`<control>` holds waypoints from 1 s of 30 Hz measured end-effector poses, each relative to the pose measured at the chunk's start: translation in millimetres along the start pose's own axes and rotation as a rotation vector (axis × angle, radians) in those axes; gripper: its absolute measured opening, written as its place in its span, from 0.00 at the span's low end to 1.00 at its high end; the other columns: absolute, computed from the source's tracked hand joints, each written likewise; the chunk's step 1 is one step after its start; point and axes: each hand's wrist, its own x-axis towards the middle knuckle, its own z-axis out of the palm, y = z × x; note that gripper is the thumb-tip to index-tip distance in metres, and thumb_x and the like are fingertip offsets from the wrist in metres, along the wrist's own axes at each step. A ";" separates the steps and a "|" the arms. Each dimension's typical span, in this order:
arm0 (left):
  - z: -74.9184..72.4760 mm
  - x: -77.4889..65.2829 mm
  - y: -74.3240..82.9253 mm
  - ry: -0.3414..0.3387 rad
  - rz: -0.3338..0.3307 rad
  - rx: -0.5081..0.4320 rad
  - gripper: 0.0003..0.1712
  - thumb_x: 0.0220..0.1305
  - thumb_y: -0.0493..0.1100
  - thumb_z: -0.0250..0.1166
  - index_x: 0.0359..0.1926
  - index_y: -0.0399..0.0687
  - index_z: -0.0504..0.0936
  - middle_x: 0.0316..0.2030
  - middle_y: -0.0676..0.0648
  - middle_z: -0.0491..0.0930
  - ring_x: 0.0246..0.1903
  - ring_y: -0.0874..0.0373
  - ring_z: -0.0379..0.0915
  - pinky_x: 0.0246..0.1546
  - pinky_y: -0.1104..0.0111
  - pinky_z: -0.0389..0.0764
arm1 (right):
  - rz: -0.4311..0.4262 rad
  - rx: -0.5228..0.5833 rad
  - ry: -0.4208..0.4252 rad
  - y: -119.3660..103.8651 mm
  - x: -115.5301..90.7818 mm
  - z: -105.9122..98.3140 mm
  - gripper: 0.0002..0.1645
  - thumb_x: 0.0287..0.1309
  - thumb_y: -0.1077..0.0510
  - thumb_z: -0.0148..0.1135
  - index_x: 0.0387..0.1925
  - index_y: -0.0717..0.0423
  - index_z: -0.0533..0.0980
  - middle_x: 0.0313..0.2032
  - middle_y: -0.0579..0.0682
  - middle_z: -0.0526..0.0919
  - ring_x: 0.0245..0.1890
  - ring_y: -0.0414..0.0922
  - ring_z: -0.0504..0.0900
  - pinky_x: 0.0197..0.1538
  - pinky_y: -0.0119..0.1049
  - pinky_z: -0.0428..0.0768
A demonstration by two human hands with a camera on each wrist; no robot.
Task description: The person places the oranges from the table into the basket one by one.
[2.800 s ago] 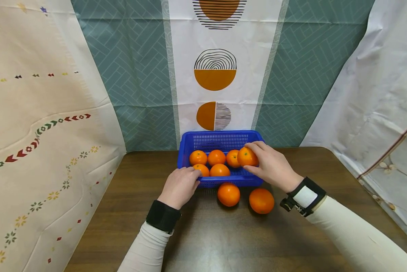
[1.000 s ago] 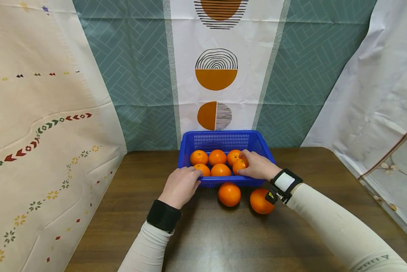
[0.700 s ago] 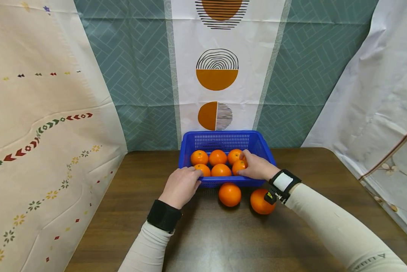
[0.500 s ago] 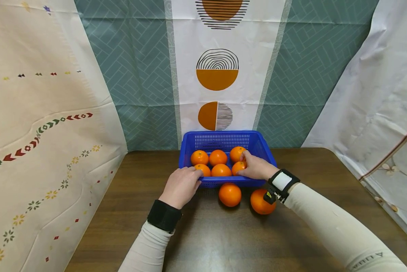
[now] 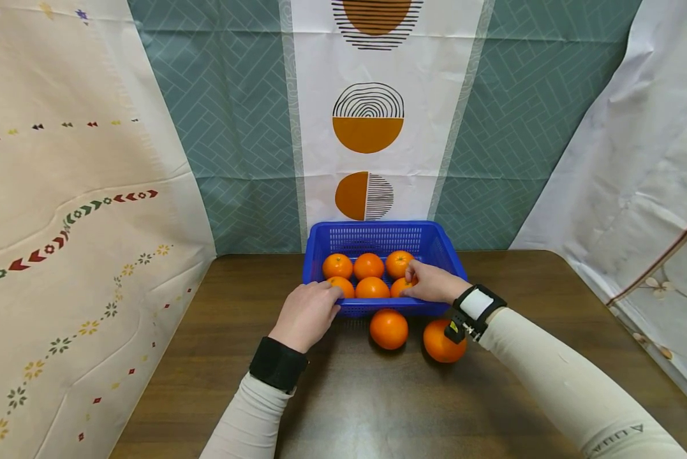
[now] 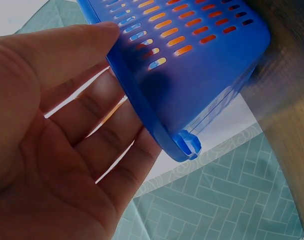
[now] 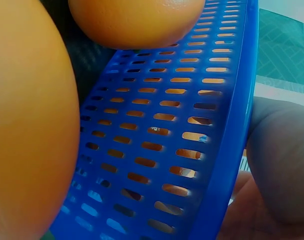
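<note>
A blue plastic basket (image 5: 397, 302) with slotted walls stands at the back of the table, holding several oranges in two rows. My left hand (image 5: 305, 315) grips its front left rim; in the left wrist view the thumb lies outside and the fingers reach behind the rim. Inside the front right corner, my right hand (image 5: 435, 282) holds an orange (image 5: 399, 287), partly covered by the fingers. Behind it sits another orange (image 5: 399, 264), close to my fingertips. In the right wrist view the thumb (image 7: 287, 155) shows past the basket rim; the held orange is mostly hidden.
Two oranges lie on the brown table (image 5: 343, 395) before the basket: one orange (image 5: 388, 329) near its middle, another orange (image 5: 443, 342) under my right wrist. A patterned cloth (image 5: 240, 127) hangs right behind the basket.
My right hand has lowered its orange from above the basket into the front right spot. The orange behind it shifted slightly. My left hand stays on the rim.
</note>
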 end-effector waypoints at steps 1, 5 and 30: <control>0.0 -0.1 -0.2 0.005 0.003 -0.002 0.09 0.66 0.38 0.82 0.39 0.46 0.88 0.33 0.47 0.85 0.35 0.45 0.84 0.41 0.51 0.86 | -0.006 -0.003 0.001 0.0 0.0 -0.2 0.19 0.74 0.52 0.73 0.47 0.57 0.72 0.36 0.53 0.76 0.37 0.51 0.77 0.40 0.40 0.72; 0.1 -0.3 -0.5 0.013 0.011 -0.005 0.09 0.65 0.38 0.82 0.37 0.46 0.87 0.32 0.47 0.85 0.35 0.45 0.83 0.41 0.51 0.86 | -0.013 -0.008 0.006 -0.2 -0.4 -0.2 0.18 0.74 0.53 0.73 0.47 0.58 0.73 0.36 0.53 0.77 0.38 0.51 0.78 0.42 0.40 0.73; 0.7 -0.1 1.7 -0.005 -0.014 0.030 0.08 0.67 0.40 0.81 0.40 0.47 0.88 0.31 0.48 0.84 0.34 0.46 0.83 0.39 0.55 0.85 | -0.038 -0.081 0.075 0.6 -12.5 -3.5 0.16 0.73 0.52 0.73 0.47 0.59 0.77 0.41 0.54 0.80 0.41 0.51 0.78 0.44 0.43 0.77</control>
